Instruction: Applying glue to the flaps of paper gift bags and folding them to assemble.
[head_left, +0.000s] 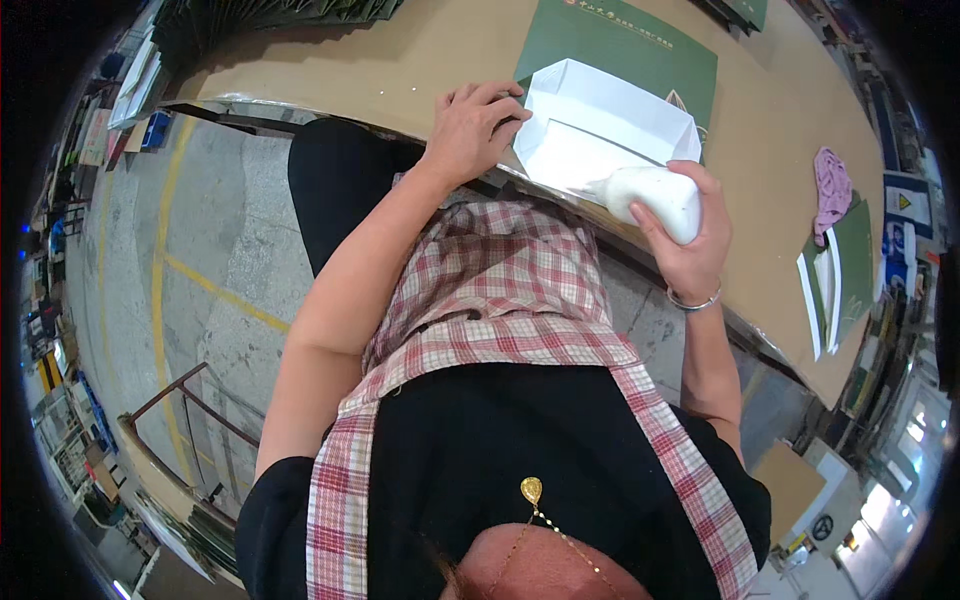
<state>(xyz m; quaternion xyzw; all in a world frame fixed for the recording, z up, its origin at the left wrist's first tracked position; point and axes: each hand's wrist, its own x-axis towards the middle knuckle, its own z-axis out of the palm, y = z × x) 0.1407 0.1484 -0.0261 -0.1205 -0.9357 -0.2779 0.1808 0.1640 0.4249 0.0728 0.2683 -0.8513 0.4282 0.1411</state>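
Note:
A green paper bag lies flat on the table in front of me, its white inner bottom folded open like a shallow tray. My left hand is at the bag's left edge, fingers bent and fingertips against the white flap. In my right hand is a white plastic squeeze bottle, tipped on its side with its narrow nozzle pointing left. The nozzle tip is over the near edge of the white flap. Whether anything comes out of the nozzle cannot be made out.
The brown table has its near edge just before my apron. To the right lie a pink cloth and another green bag piece with white strips. Stacked dark green bags stand at the far left. A metal-framed trolley is at left.

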